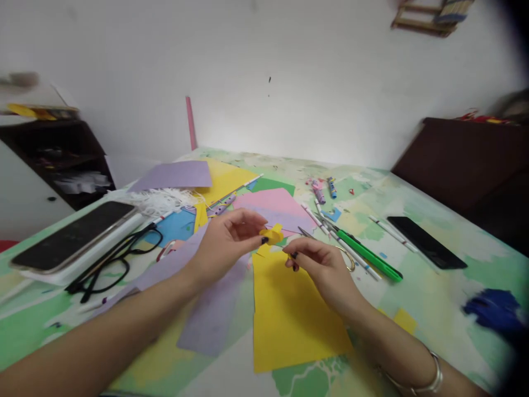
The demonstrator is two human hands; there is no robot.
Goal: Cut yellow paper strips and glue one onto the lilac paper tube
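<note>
My left hand [231, 234] pinches a small folded or curled piece of yellow paper [273, 234] between thumb and fingers. Just to its right, my right hand [318, 262] is closed in a pinch, with a tiny yellowish bit at the fingertips that is too small to make out. Both hands hover over a yellow paper sheet [297, 325] lying on the table. Partly hidden behind my right hand are scissors with gold handles [350, 260]. A purple sheet [210, 325] lies under my left forearm's side, and a pink sheet [273, 201] is beyond the hands.
To the right lie a green cutter [372, 256], striped sticks [392, 231] and a black phone [427, 241]. Crayons [318, 193] sit farther back. On the left are another phone [74, 234], black glasses [119, 264] and white shredded strips [165, 201]. A blue crumpled thing [494, 309] is at far right.
</note>
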